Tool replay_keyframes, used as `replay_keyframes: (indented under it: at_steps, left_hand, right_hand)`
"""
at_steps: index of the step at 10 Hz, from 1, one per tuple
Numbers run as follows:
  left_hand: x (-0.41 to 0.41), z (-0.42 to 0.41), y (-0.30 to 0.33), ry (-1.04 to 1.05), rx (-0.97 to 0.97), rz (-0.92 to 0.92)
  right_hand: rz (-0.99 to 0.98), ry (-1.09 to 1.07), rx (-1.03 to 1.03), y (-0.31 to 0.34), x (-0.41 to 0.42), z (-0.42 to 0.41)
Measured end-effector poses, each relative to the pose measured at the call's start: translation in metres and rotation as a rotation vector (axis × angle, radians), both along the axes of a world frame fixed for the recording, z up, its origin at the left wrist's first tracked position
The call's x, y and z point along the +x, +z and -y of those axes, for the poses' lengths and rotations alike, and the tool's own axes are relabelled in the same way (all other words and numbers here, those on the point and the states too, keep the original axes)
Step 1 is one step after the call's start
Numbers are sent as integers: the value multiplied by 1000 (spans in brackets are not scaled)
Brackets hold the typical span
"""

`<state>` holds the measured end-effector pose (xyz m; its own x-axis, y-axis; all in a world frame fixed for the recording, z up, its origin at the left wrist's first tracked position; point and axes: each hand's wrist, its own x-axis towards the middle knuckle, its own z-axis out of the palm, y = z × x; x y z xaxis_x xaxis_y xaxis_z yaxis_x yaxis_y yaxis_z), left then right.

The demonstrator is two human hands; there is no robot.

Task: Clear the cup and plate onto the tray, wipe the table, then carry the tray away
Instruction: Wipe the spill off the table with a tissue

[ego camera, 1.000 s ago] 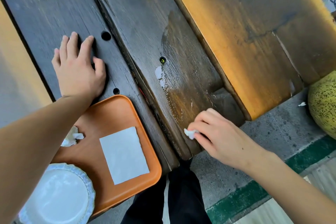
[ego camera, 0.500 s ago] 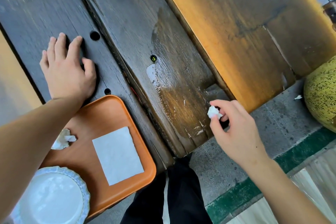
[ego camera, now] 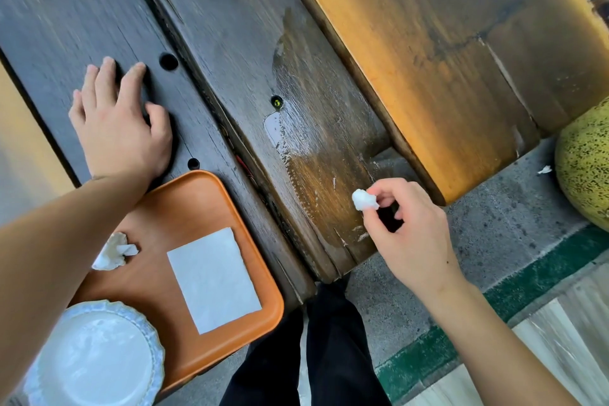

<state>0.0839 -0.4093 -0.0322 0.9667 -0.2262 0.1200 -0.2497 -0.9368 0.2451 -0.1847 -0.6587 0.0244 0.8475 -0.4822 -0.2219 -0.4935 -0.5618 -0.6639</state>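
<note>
Plate (ego camera: 89, 362) is sitting on tray (ego camera: 211, 194) at worktop (ego camera: 230, 26) near edge, cup unseen; right hand (ego camera: 412, 234) is pinching tissue wad (ego camera: 364, 200), left hand (ego camera: 118, 128) is lying flat, fingers straight; wet patch (ego camera: 296, 128) is remaining, carrying pending.

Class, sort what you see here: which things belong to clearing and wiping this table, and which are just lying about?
Job:
orange tray
plate
tissue wad pinched in right hand
wet patch on the table
left hand

Lying about:
green melon
paper scrap on floor
</note>
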Motion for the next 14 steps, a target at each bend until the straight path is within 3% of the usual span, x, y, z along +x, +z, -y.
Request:
replay_keyframes:
  at_steps: [2,4,6,9,11,12,13,14]
  left_hand:
    - [0,0,0,0,-1,0]
    - [0,0,1,1,0,-6]
    - [1,-1,-1,-2,-4,4]
    - [2,-1,-2,-4,-4,4]
    - [2,-1,-3,-1,-11,1]
    - [3,-1,-4,-1,-7,1]
    - [3,-2,-3,-1,-6,0]
    - [2,-1,-3,-4,-8,-5]
  right_hand:
    - [-12,77,1,-5,-7,8]
    - [-34,329,-205,-7,-4,15]
    - [-49,387,-234,-6,-5,14]
    - [-76,98,-39,3,-16,5]
    - [58,-35,29,9,-5,2]
    - [134,-39,-4,6,5,6]
    - [73,24,-142,-5,7,14]
    - [22,26,-96,-10,3,21]
